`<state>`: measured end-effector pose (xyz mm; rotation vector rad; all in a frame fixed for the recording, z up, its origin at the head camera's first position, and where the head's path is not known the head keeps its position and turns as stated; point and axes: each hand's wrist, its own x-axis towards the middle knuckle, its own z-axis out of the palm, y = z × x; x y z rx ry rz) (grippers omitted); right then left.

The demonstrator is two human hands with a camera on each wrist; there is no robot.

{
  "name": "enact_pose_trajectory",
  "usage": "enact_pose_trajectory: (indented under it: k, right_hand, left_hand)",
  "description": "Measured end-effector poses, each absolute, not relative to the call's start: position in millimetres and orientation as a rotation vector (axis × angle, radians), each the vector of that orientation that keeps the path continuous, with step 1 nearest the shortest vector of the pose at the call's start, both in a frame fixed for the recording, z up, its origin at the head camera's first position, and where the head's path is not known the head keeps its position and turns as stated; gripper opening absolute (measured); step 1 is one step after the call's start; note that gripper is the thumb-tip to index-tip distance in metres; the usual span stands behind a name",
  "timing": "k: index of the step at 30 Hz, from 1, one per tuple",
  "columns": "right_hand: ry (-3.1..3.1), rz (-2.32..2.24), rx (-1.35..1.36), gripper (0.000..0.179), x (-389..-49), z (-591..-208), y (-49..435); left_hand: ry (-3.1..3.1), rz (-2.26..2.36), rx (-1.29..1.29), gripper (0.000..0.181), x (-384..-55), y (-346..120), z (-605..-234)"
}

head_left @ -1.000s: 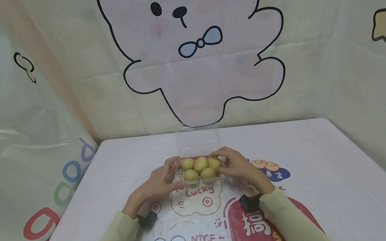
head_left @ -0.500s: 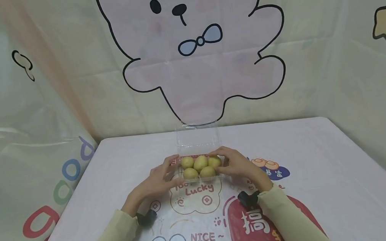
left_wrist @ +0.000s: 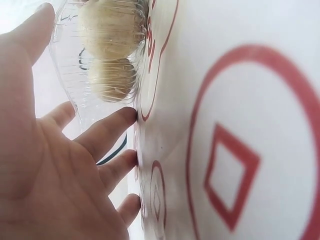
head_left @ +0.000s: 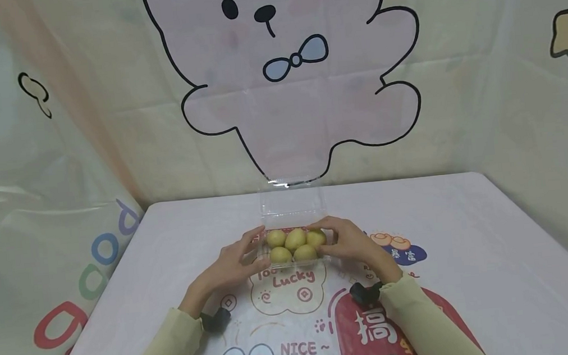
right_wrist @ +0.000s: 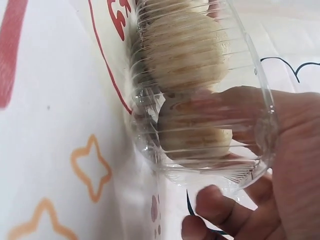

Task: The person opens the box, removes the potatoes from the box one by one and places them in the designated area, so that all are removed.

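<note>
A clear plastic clamshell box (head_left: 275, 267) sits on the table with its see-through lid (head_left: 292, 200) raised at the back. Several round yellow-green fruits (head_left: 295, 239) lie inside in two rows. My right hand (head_left: 353, 246) reaches in at the box's right end, thumb and index finger around the rightmost fruit (head_left: 316, 238); in the right wrist view the thumb (right_wrist: 235, 102) shows through the ribbed wall against it. At the left end, my left hand (head_left: 231, 266) is spread beside the box, thumb by the front corner, other fingers (left_wrist: 107, 132) fairly straight, several tips at the tabletop.
The white table (head_left: 483, 250) carries printed drawings and lettering around the box. Black wrist cameras (head_left: 216, 321) sit at both cuffs. Behind the table hangs a cloth (head_left: 289, 120) with a bear drawing; more patterned cloth (head_left: 64, 219) closes the left side.
The head view has shifted very slightly. Both hands, the box and the fruits stay almost exactly where they were.
</note>
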<state>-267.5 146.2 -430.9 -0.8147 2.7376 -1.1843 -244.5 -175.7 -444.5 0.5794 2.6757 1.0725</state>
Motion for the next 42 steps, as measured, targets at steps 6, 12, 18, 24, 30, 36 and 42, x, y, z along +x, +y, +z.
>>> enact_pose_trajectory:
  k: [6, 12, 18, 24, 30, 36, 42]
  right_hand:
    - [2.795, -1.16, -0.865, 0.047, -268.0, -432.3, 147.1]
    - [2.813, -1.144, -0.862, 0.047, -265.8, -431.4, 147.6]
    - [2.844, -1.126, -0.87, 0.047, -265.6, -431.5, 147.2]
    - [2.841, -1.19, -0.951, 0.046, -266.4, -431.7, 150.0]
    - [2.85, -1.213, -0.975, 0.046, -265.0, -431.4, 152.3]
    - [2.875, -1.236, -0.997, 0.047, -265.2, -428.9, 153.8]
    - [2.872, -1.281, -1.001, 0.047, -265.7, -424.2, 154.8]
  left_hand:
    - [2.699, 1.063, 0.578, 0.084, -243.4, -175.3, -443.9]
    - [2.695, 1.047, 0.518, 0.084, -242.1, -174.3, -444.8]
    - [2.699, 1.052, 0.514, 0.085, -242.1, -174.2, -444.4]
    - [2.69, 1.066, 0.537, 0.084, -242.0, -173.9, -444.5]
    - [2.684, 1.06, 0.527, 0.083, -240.6, -174.4, -444.5]
    - [2.683, 1.044, 0.519, 0.084, -240.1, -173.9, -444.1]
    - [2.697, 1.037, 0.529, 0.084, -240.7, -173.6, -444.4]
